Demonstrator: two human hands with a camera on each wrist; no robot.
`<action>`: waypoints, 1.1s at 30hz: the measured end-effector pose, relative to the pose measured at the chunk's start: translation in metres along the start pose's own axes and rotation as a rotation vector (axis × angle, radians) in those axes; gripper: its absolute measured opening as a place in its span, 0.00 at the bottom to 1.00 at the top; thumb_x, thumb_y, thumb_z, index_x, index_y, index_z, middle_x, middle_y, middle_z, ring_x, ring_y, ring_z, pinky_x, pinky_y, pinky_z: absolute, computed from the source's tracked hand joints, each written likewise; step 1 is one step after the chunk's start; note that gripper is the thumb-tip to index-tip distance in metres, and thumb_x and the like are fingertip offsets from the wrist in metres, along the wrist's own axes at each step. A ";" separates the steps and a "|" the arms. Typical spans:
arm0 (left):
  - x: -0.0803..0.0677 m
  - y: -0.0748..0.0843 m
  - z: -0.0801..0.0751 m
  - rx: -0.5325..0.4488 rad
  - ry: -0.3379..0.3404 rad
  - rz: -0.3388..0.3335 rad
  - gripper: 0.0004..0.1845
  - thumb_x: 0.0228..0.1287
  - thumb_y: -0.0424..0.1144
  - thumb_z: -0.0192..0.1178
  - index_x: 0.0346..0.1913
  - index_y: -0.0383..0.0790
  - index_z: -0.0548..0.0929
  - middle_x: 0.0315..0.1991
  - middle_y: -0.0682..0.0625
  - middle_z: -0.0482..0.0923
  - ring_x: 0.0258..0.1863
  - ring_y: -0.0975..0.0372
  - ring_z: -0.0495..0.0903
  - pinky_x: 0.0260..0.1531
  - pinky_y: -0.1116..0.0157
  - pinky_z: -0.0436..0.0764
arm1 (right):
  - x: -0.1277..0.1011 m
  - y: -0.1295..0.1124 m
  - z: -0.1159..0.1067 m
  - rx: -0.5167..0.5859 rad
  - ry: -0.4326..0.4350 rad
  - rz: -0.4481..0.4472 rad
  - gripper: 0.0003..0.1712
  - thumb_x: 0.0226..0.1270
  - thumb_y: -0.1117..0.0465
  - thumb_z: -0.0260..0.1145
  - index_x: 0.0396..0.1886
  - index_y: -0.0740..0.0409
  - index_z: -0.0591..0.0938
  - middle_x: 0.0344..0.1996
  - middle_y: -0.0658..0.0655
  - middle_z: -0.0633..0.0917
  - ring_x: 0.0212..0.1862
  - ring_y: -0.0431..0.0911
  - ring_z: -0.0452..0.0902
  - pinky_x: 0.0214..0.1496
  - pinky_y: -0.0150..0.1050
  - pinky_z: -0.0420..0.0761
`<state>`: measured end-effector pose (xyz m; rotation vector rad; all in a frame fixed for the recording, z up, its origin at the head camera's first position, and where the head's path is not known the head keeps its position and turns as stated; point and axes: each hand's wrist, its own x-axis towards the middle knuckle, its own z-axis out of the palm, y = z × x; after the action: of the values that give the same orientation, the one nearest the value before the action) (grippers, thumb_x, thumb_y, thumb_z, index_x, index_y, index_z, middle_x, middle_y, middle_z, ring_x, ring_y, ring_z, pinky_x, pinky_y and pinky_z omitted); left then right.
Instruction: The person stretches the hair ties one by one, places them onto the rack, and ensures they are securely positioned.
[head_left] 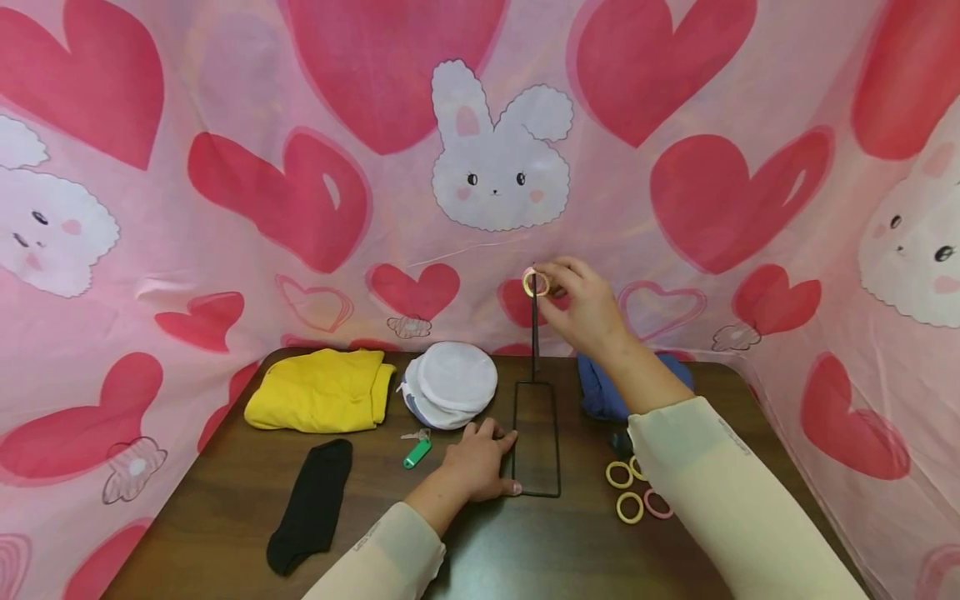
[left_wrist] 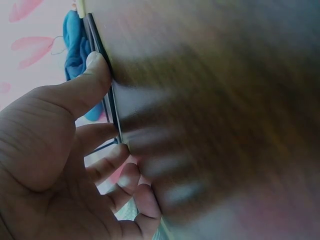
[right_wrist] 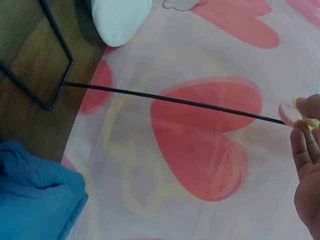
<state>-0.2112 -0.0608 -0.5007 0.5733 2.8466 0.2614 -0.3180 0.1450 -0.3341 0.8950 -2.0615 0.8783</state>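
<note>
A black wire stand [head_left: 557, 442] has a rectangular base flat on the table and a thin rod rising at its far end. My left hand [head_left: 476, 462] rests beside the base, its thumb and fingertips touching the left rail; in the left wrist view the thumb [left_wrist: 95, 75] lies against the dark wire. Up at the rod's tip, my right hand [head_left: 588, 308] pinches a pink ring and a yellow ring together. The right wrist view has the pink ring [right_wrist: 283, 108] overlapping the rod's end, with the yellow ring [right_wrist: 313, 122] partly behind the fingers.
Right of the stand lie several yellow rings [head_left: 630, 522] and a pink ring [head_left: 662, 517], near a folded blue cloth [head_left: 600, 387]. To the left are a white cap [head_left: 457, 379], keys with a green tag [head_left: 417, 452], a yellow cloth [head_left: 322, 392] and a black sock [head_left: 313, 504].
</note>
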 end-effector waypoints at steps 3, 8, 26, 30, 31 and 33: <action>0.000 0.000 -0.001 0.000 -0.004 -0.001 0.47 0.54 0.68 0.73 0.77 0.57 0.72 0.67 0.51 0.67 0.60 0.53 0.67 0.40 0.45 0.80 | -0.002 0.004 0.001 0.018 -0.003 0.026 0.25 0.56 0.72 0.77 0.56 0.66 0.85 0.50 0.64 0.83 0.37 0.53 0.85 0.45 0.49 0.86; 0.001 0.000 -0.001 0.013 0.007 0.004 0.47 0.55 0.68 0.72 0.77 0.57 0.72 0.67 0.51 0.67 0.60 0.53 0.67 0.40 0.46 0.80 | -0.015 0.002 -0.010 -0.019 -0.028 0.057 0.25 0.57 0.70 0.78 0.57 0.65 0.85 0.52 0.63 0.83 0.37 0.53 0.86 0.45 0.51 0.86; -0.002 0.000 -0.001 -0.006 0.006 -0.002 0.47 0.55 0.67 0.73 0.77 0.55 0.72 0.68 0.50 0.67 0.62 0.52 0.67 0.41 0.43 0.80 | -0.111 -0.005 -0.051 -0.036 -0.117 0.047 0.26 0.52 0.69 0.81 0.54 0.60 0.87 0.46 0.53 0.87 0.39 0.42 0.85 0.46 0.28 0.80; -0.002 0.000 -0.001 -0.010 0.003 -0.004 0.47 0.55 0.67 0.73 0.77 0.55 0.72 0.68 0.50 0.67 0.62 0.52 0.67 0.42 0.43 0.80 | -0.135 -0.004 -0.056 -0.045 -0.147 0.045 0.27 0.51 0.69 0.81 0.54 0.59 0.87 0.45 0.51 0.87 0.39 0.41 0.84 0.44 0.28 0.79; -0.002 0.001 -0.001 -0.012 0.004 -0.002 0.47 0.55 0.66 0.73 0.77 0.55 0.72 0.68 0.50 0.67 0.62 0.52 0.67 0.42 0.43 0.80 | -0.141 -0.003 -0.058 -0.047 -0.152 0.042 0.27 0.50 0.69 0.82 0.53 0.58 0.88 0.45 0.51 0.87 0.39 0.41 0.83 0.44 0.28 0.79; -0.002 0.001 -0.001 -0.011 0.000 -0.002 0.47 0.56 0.67 0.73 0.77 0.56 0.72 0.68 0.51 0.66 0.62 0.52 0.67 0.42 0.43 0.80 | -0.153 0.000 -0.061 -0.048 -0.163 0.039 0.27 0.49 0.70 0.82 0.53 0.57 0.88 0.44 0.49 0.87 0.38 0.41 0.83 0.43 0.29 0.79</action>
<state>-0.2097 -0.0609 -0.4997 0.5678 2.8434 0.2768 -0.2202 0.2405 -0.4256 0.9297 -2.2365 0.7952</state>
